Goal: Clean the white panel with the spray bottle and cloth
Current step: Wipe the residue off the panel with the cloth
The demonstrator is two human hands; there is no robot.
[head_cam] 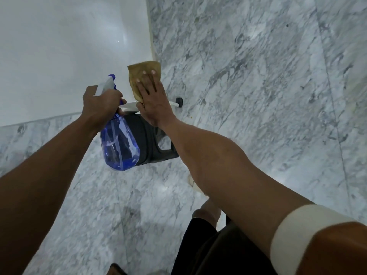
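Observation:
A glossy white panel (65, 50) fills the upper left of the head view. My left hand (101, 104) grips the neck of a clear blue spray bottle (119, 143) with a white and blue nozzle aimed toward the panel. My right hand (154, 98) lies flat with fingers spread on a tan cloth (142, 69), pressing it against the panel's lower right corner.
A dark grey base (153, 139) sits on the floor under the panel's corner, partly hidden by the bottle. A white bar ends in a small black wheel (179, 101). Grey-veined marble floor (258, 76) surrounds everything. My leg in black shorts (206, 245) is at the bottom.

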